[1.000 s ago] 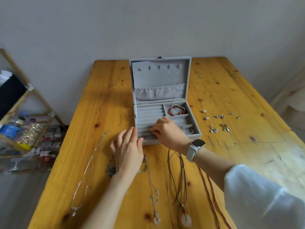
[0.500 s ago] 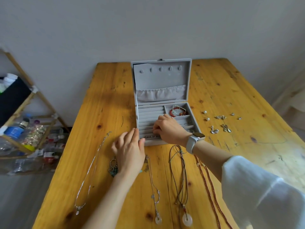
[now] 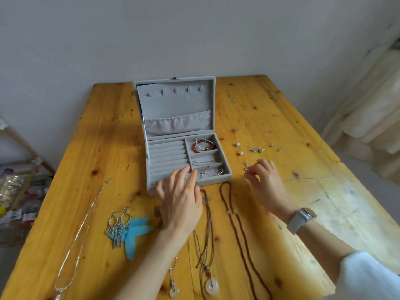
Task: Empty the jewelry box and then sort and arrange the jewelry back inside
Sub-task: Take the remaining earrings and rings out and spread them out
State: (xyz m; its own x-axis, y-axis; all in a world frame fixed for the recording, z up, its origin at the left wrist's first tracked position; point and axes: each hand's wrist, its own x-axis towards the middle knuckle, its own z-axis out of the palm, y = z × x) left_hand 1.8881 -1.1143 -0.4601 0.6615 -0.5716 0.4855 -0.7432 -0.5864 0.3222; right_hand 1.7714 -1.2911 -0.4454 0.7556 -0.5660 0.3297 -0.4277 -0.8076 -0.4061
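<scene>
Open grey velvet jewelry box (image 3: 173, 118)

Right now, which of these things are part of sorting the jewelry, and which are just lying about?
Part of the job:
- open grey velvet jewelry box
- red bead bracelet in its back right compartment
- small silver earrings on the table
- long silver chain necklace
- cord necklace with pale ring pendant
- turquoise feather earrings

Lying about:
- wooden rack with clutter beside the table
- grey wristwatch

One jewelry box (image 3: 184, 135), five necklaces (image 3: 238, 232) (two pearls (image 3: 238, 144)).
</scene>
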